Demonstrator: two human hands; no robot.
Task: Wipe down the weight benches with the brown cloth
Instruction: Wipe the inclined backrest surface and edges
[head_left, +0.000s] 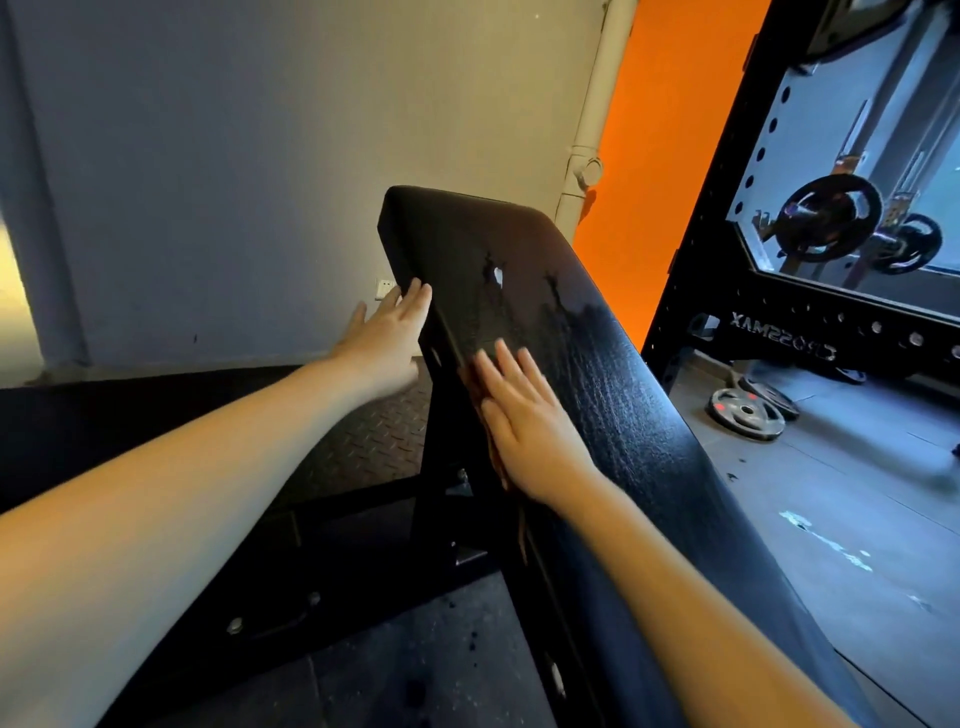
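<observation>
A black padded weight bench (597, 364), inclined upward, runs from the lower right to the centre of the view, with small tears near its top. My right hand (524, 421) lies flat with straight fingers on the pad's left edge, pressing the brown cloth (496, 457), of which only a strip shows under the palm and along the side. My left hand (387, 338) is open, fingers straight, at the bench's left side near the top; whether it touches is unclear.
The bench's black steel frame (447, 499) stands on dark checker-plate flooring (363, 441). Weight plates (745, 415) lie on the floor at the right, beside a black rack (779, 332) with a mirror. A white wall and pipe (587, 156) stand behind.
</observation>
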